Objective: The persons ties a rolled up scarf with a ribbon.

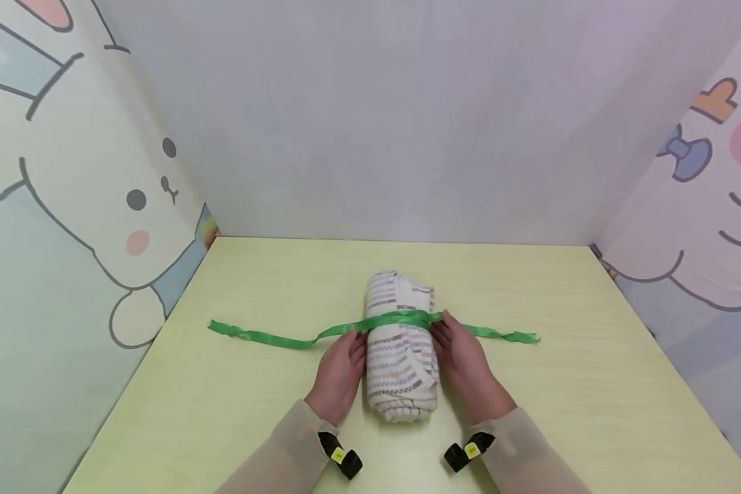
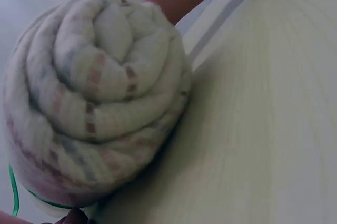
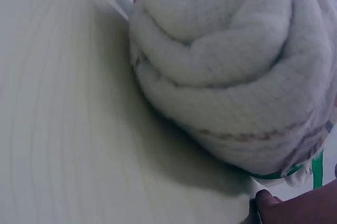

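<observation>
A rolled cloth (image 1: 401, 370), white with striped patterns and towel-like, lies lengthwise on the table. Across its middle runs a green ribbon (image 1: 401, 318), whose loose ends trail left and right. My left hand (image 1: 338, 374) is at the roll's left side, fingertips beside it, just under the ribbon. At the right side, my right hand (image 1: 466, 363) has its fingers along the roll, near where the ribbon comes off it. Both wrist views show the roll's coiled end (image 2: 100, 76) up close. Some fingertips are hidden by the roll, so exact contact is unclear.
The pale yellow table (image 1: 272, 274) reaches a grey-white back wall (image 1: 395, 123). Cartoon-printed panels stand left (image 1: 86, 171) and right (image 1: 685, 206). Each sleeve carries a small black wrist device.
</observation>
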The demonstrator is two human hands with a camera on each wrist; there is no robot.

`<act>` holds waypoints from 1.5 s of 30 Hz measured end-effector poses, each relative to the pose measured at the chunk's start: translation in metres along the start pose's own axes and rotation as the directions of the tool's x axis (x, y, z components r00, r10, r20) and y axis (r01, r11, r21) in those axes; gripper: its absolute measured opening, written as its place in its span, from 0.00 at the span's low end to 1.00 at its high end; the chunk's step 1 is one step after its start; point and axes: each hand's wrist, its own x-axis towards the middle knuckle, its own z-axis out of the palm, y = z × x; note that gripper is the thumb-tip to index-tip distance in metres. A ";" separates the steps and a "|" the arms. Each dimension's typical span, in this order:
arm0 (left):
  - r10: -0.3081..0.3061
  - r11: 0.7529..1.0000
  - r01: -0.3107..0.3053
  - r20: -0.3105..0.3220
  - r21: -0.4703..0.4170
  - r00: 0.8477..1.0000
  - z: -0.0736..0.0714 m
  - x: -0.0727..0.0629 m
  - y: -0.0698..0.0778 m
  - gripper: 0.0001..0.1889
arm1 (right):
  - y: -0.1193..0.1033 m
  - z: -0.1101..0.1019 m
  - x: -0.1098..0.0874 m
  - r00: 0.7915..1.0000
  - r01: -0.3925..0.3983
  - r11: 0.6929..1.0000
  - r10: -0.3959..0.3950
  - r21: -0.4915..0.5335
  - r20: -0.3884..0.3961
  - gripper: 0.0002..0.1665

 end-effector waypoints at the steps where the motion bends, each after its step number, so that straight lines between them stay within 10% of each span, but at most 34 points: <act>1: 0.006 1.000 -0.006 -0.010 -0.017 1.000 0.001 0.002 0.000 0.32 | 0.000 0.001 0.001 1.000 -0.002 1.000 0.002 0.029 -0.008 0.44; 14: 0.074 0.973 -0.113 -0.191 -0.200 0.979 0.013 0.022 0.011 0.28 | 0.000 0.018 0.005 0.975 0.209 0.968 -0.196 0.138 -0.102 0.29; 25: 0.186 0.975 -0.209 -0.229 -0.081 0.956 0.020 0.015 0.017 0.21 | -0.005 0.024 0.000 0.951 0.280 0.953 -0.260 0.113 -0.166 0.17; 35: 0.222 0.972 -0.231 -0.174 -0.036 0.959 0.021 0.013 0.031 0.23 | -0.013 0.029 -0.001 0.952 0.296 0.952 -0.287 0.078 -0.107 0.18; 45: 0.125 0.954 -0.142 -0.082 -0.262 0.989 0.022 0.019 0.041 0.23 | -0.020 0.037 -0.004 0.965 0.261 0.933 -0.261 0.248 -0.036 0.15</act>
